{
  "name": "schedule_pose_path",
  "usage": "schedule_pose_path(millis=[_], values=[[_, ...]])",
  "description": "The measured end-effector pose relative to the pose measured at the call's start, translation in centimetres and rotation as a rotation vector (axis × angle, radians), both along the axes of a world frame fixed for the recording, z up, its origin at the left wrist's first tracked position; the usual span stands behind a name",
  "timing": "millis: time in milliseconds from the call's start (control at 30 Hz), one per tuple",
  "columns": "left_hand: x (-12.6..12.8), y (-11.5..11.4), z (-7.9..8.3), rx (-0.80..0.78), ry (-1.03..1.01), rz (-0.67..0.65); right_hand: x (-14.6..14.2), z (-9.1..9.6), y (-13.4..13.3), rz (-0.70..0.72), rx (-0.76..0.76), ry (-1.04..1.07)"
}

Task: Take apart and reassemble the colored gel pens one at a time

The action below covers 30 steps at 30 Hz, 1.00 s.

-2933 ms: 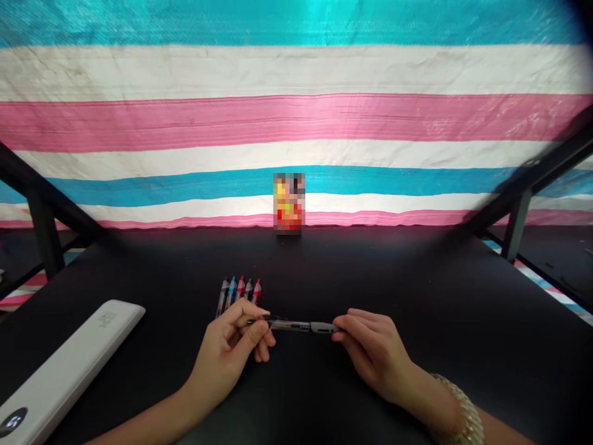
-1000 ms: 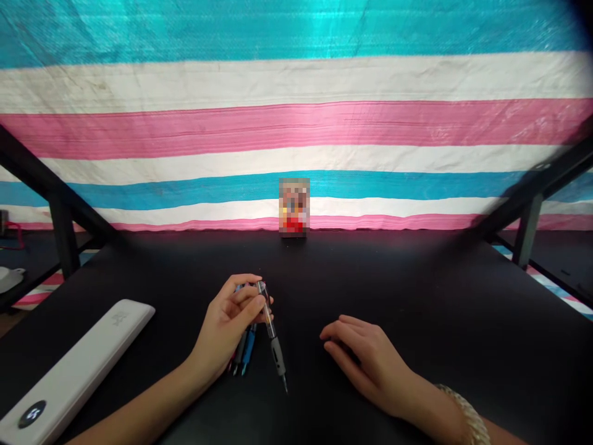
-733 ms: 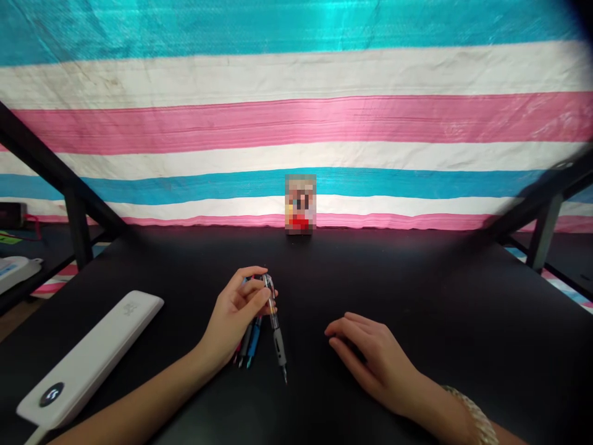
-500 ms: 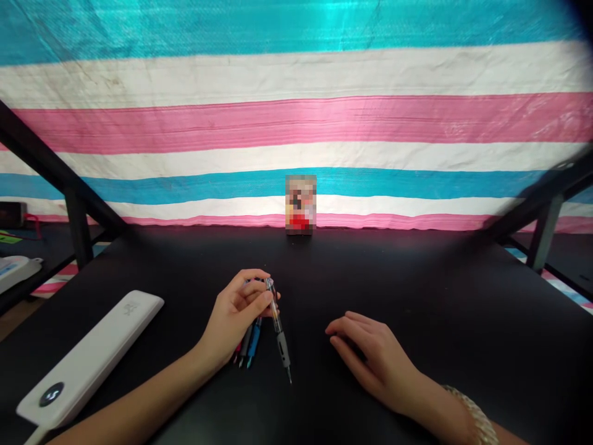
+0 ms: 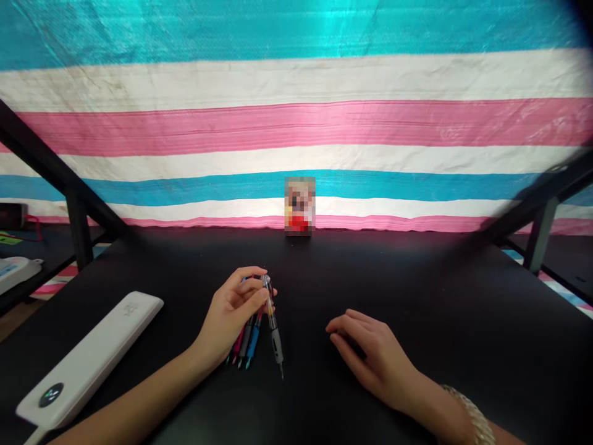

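Note:
My left hand (image 5: pixel 236 309) pinches the upper part of a pen (image 5: pixel 275 337) with a clear barrel and a grey grip, its tip slanting down toward me just above or on the table. Beneath that hand lie several more pens side by side, among them a blue pen (image 5: pixel 252 343), a dark grey pen (image 5: pixel 245 342) and a pink one (image 5: pixel 238 346). Their upper ends are partly hidden by my fingers. My right hand (image 5: pixel 370 352) rests on the table to the right, fingers loosely bent and holding nothing.
A white power bank (image 5: pixel 92 355) with a cable lies at the left on the black table (image 5: pixel 393 266). A small blurred-out picture card or box (image 5: pixel 299 207) stands at the back edge, before a striped sheet (image 5: pixel 417 120). Black frame bars (image 5: pixel 528 198) slope along both sides.
My left hand has shifted slightly left with the grey-grip pen, whose tip has moved left too. More of the pens beneath shows. My right hand has stayed put.

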<state>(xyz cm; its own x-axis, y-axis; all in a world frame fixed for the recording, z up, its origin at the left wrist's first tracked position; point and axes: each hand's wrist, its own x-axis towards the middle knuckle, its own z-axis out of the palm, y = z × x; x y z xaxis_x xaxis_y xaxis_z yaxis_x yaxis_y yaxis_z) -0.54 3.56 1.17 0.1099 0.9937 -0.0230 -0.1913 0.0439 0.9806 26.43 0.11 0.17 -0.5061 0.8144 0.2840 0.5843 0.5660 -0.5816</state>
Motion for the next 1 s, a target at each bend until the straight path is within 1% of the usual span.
schedule_pose_path(millis=[133, 333, 433, 500, 600, 700, 833, 1000], values=[[0.0, 0.3, 0.7, 0.022, -0.004, 0.031, 0.1, 0.1, 0.0, -0.011, 0.001, -0.002], [0.0, 1.2, 2.5, 0.042, 0.031, 0.036, 0.3, -0.1, 0.2, -0.028, 0.023, 0.005], [0.1, 2.2, 3.1, 0.033, 0.157, 0.004, 0.4, -0.1, 0.3, -0.043, 0.036, 0.009], [0.1, 3.0, 3.3, 0.074, 0.286, -0.031, 0.4, -0.1, 0.4, -0.051, 0.044, 0.012], [0.2, 4.2, 3.0, 0.124, 0.391, -0.067, 0.5, -0.2, 0.6, -0.059, 0.052, 0.011], [0.3, 5.0, 2.4, 0.185, 0.518, -0.091, 0.6, -0.2, 0.6, -0.061, 0.058, 0.01], [0.3, 5.4, 1.5, 0.272, 0.694, -0.116, 0.6, -0.3, 0.7, -0.065, 0.079, 0.006], [0.0, 5.5, 0.2, 0.388, 0.838, -0.12, 0.6, -0.3, 0.7, -0.072, 0.078, -0.004]])
